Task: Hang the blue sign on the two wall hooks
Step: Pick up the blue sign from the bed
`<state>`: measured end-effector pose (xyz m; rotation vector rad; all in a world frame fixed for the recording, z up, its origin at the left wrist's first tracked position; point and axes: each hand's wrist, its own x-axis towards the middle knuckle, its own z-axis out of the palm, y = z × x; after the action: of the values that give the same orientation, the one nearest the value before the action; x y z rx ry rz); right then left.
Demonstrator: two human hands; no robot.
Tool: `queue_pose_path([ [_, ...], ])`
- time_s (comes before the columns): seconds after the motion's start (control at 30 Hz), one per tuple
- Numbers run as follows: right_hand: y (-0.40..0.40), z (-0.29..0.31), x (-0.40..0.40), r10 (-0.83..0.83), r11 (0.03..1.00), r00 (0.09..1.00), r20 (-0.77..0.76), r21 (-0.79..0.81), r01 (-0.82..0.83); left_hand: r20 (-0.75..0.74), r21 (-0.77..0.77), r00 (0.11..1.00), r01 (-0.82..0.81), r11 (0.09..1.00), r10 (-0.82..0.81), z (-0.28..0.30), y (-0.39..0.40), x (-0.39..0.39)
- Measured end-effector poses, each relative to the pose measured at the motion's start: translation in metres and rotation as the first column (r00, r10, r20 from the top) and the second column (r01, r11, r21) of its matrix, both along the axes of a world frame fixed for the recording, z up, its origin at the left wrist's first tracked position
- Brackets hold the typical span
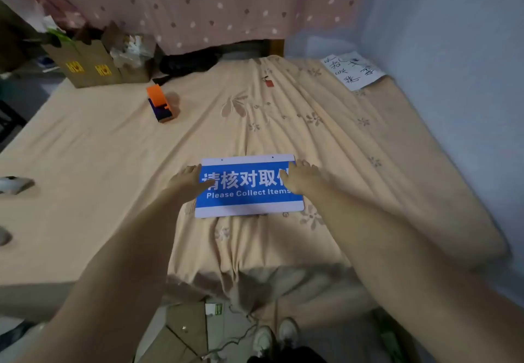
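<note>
Blue sign, white-bordered with white lettering and two small top holes, lies flat on the bedsheet between open left hand and open right hand, both touching its ends. Paper bags beyond the left hand hold unclear contents.

Both bare forearms are reaching forward from the lower corners of the view and converging toward the middle of the bed. The left hand is lying palm down with its fingers stretched forward and close together, its thumb angling inward toward the other hand. The right hand is resting in the same flat pose, fingers extended and slightly spread, wrist straight. The two hands are sitting level with each other, well apart. Neither seems to be curling into a grip, though the fingertips are blurred.
</note>
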<state>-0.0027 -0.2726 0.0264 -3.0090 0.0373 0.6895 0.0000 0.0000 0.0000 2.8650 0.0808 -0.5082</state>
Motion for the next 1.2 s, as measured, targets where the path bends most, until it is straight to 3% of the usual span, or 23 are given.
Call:
queue_pose_path([
  [0.33, -0.004, -0.026, -0.019, -0.065, 0.997, 0.994, -0.089, 0.038, 0.068, -0.066, 0.02, 0.998, 0.022, 1.0, -0.021, -0.031, 0.013, -0.023],
  [0.7, -0.005, -0.038, -0.029, 0.082, 0.996, 0.978, -0.19, -0.025, -0.089, -0.113, 0.197, 0.991, 0.091, 0.976, -0.069, -0.056, 0.016, -0.031],
  [0.8, -0.006, -0.037, -0.028, -0.032, 0.999, 0.988, -0.154, 0.026, 0.036, -0.073, 0.145, 0.997, 0.021, 0.989, -0.01, -0.058, 0.02, -0.028],
  [0.97, -0.007, -0.034, -0.015, -0.175, 0.978, 0.974, -0.142, 0.087, 0.188, -0.015, 0.029, 0.965, -0.263, 0.964, 0.264, -0.062, 0.015, -0.021],
  [1.2, -0.011, -0.05, 0.013, -0.278, 0.928, 0.955, -0.102, 0.23, 0.294, 0.011, -0.092, 0.925, -0.378, 0.921, 0.381, -0.072, 0.012, -0.007],
])
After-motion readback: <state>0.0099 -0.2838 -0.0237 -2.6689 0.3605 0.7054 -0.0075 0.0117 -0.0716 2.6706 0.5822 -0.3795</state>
